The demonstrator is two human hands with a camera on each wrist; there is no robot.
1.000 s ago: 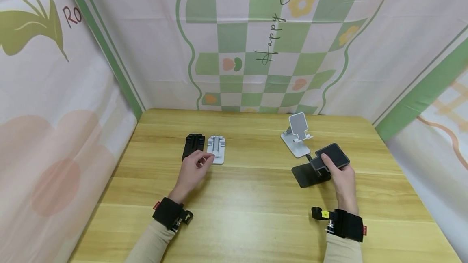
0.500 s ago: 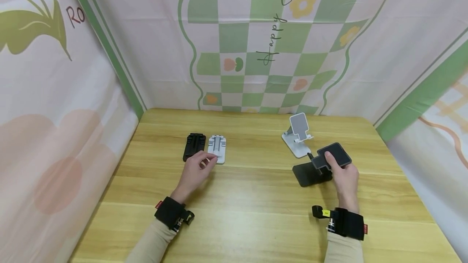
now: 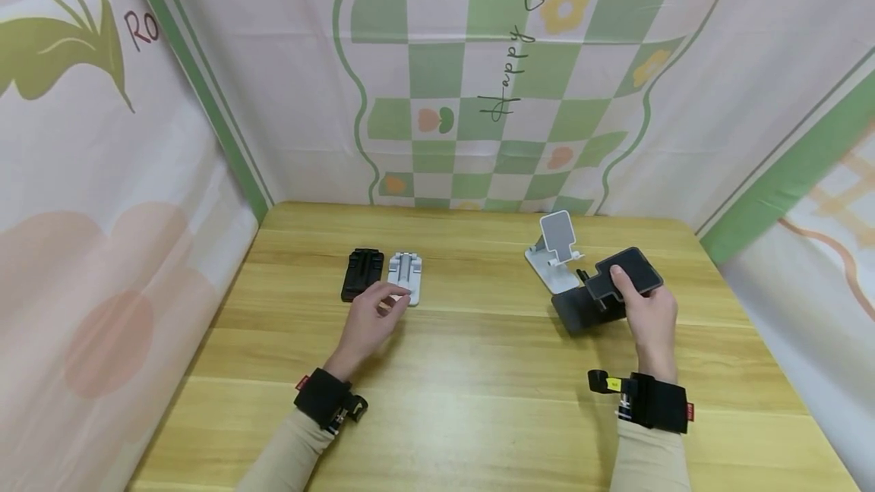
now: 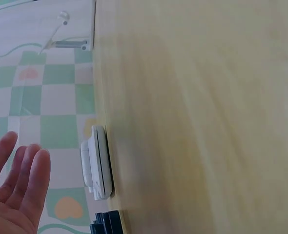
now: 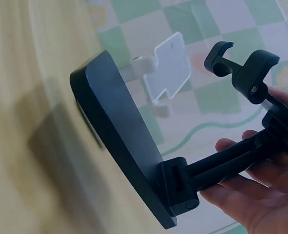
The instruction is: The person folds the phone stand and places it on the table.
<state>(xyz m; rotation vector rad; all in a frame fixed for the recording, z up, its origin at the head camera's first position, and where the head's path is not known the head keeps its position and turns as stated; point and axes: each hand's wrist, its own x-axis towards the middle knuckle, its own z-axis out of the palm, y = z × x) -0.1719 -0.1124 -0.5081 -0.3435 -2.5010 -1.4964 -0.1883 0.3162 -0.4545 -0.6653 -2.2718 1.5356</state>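
On my head feed, at three-thirty, a black flat-based stand point(image 3: 641, 270) looks smooth, matt plastic; at six, the yellow wood-grain surface point(image 3: 478, 370) shows soft sheen; at twelve, the green-and-white checked curtain point(image 3: 492, 70) is matt cloth.

Tbl point(image 3: 478, 401): lt. yellowish wood-grain top, grain running L–R, far corners rounded, a bit of glare nr. the middle. On it, L of ctr: blk folded phone stand point(image 3: 362, 275), lying flat, w/ wht folded phone stand point(image 3: 405, 268) just beside it on the R, also flat, narrow gap btwn. Well apart, far R side nr. back edge: wht unfolded phone stand point(image 3: 557, 241), base flat on wood, grey-faced panel tilted up.
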